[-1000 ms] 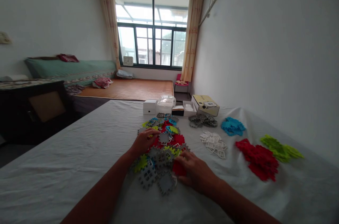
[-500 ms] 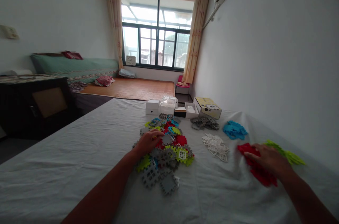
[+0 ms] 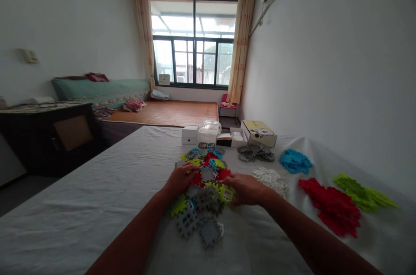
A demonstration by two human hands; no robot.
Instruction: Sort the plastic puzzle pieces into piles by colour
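Note:
A mixed pile of toothed plastic building pieces [image 3: 208, 197], grey, red, green, blue and white, lies on the white cloth. My left hand [image 3: 182, 178] rests at its left side, fingers curled down beside a red piece [image 3: 194, 181]; what they grip is hidden. From the right, my right hand [image 3: 246, 188] reaches in, its fingers closed at the edge of another red piece [image 3: 223, 174]. Sorted heaps lie farther right: red pieces [image 3: 334, 205], green pieces [image 3: 355, 190], blue pieces [image 3: 295, 161], white window-like pieces [image 3: 267, 176] and grey pieces [image 3: 256, 152].
Along the table's far edge stand a white box [image 3: 190, 135], a clear plastic container [image 3: 209, 129], an open small box [image 3: 238, 136] and a yellow carton [image 3: 260, 132]. White cloth [image 3: 113, 197] spreads to the left. A wall [image 3: 341, 71] borders the right side.
My right hand has left the red heap and moved left to the mixed pile. My left hand stays at the pile's left side. The view has tilted up slightly.

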